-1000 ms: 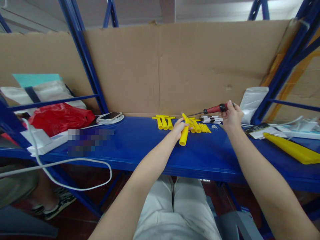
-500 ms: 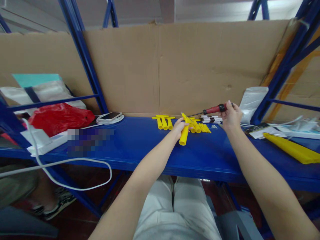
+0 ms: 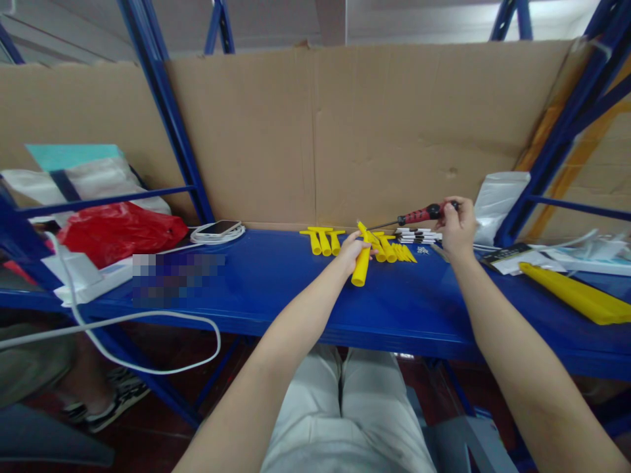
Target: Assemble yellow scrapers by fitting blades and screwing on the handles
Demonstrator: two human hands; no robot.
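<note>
Workshop, by look: blue painted metal shelf (image 3: 276,276) as bench, brown cardboard sheet (image 3: 394,131) behind, red-and-black long-shafted screwdriver (image 3: 419,215), row of yellow T-shaped plastic parts (image 3: 324,244).

A blue bench (image 3: 276,276) runs from left to right. At its far left lie a white power strip (image 3: 109,284) and, farther right, a coiled white cable (image 3: 233,238). Three yellow T-shaped pieces (image 3: 325,244) stand side by side at the far middle; right of them lie more yellow pieces (image 3: 390,252), small pointed yellow bits (image 3: 405,253), a black-and-white stack (image 3: 415,236) and tiny metallic parts (image 3: 422,249). A printed card (image 3: 525,258) lies at the right.
</note>
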